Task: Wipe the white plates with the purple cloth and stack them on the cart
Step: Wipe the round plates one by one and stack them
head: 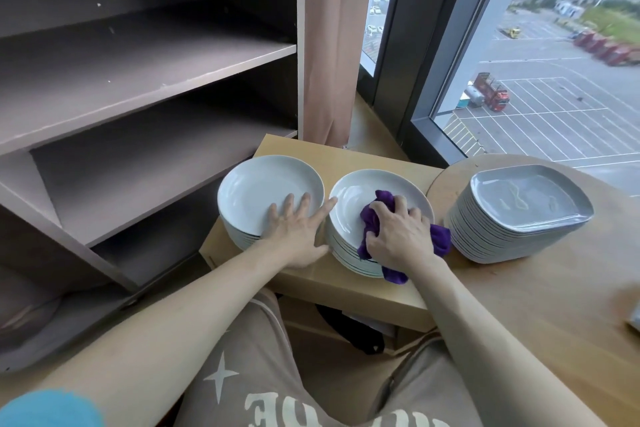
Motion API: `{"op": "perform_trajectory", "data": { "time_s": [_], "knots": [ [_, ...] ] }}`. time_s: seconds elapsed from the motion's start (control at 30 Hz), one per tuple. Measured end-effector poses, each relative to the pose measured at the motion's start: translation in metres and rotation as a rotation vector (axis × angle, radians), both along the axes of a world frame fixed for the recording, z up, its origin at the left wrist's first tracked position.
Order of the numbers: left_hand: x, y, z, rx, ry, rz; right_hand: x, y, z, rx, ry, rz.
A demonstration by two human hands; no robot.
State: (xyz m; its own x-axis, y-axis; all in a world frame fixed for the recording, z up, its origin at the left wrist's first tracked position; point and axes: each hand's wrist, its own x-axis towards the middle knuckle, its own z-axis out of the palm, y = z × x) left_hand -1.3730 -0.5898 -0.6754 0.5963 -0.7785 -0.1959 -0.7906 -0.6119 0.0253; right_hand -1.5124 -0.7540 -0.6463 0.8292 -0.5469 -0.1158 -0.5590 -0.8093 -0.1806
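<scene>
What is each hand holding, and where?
Right hand grips the bunched middle of the purple cloth; left hand lies flat on the left plate stack, holding nothing.

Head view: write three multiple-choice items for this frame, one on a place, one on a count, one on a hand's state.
1. Where is the purple cloth?
A. on the right white stack
B. on a shelf
C. on the floor

2. How many plate stacks show?
A. one
B. two
C. three

3. How is the left hand?
A. gripping the cloth
B. flat with straight fingers
C. out of view

Answers:
1 A: the right hand grips the cloth on that stack's top plate.
2 C: that stack, the left white stack and a grey stack.
3 B: it rests on the left white stack's top plate.
</scene>
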Motion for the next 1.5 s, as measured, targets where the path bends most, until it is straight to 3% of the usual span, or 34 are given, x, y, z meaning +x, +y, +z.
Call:
{"op": "perform_trajectory", "data": {
  "time_s": [0.37,0.9,1.5],
  "knots": [
    [-0.003,0.0,-0.001,-0.008,-0.055,-0.009,0.044,0.012,-0.009,0.173,-0.016,0.078],
    [0.0,0.001,0.004,0.03,0.016,-0.056,0.072,-0.024,-0.023,-0.225,-0.034,0.03],
    [0.003,0.001,0.0,-0.004,-0.016,-0.041,-0.006,-0.024,-0.004,-0.146,0.062,-0.057]
  ]
}}
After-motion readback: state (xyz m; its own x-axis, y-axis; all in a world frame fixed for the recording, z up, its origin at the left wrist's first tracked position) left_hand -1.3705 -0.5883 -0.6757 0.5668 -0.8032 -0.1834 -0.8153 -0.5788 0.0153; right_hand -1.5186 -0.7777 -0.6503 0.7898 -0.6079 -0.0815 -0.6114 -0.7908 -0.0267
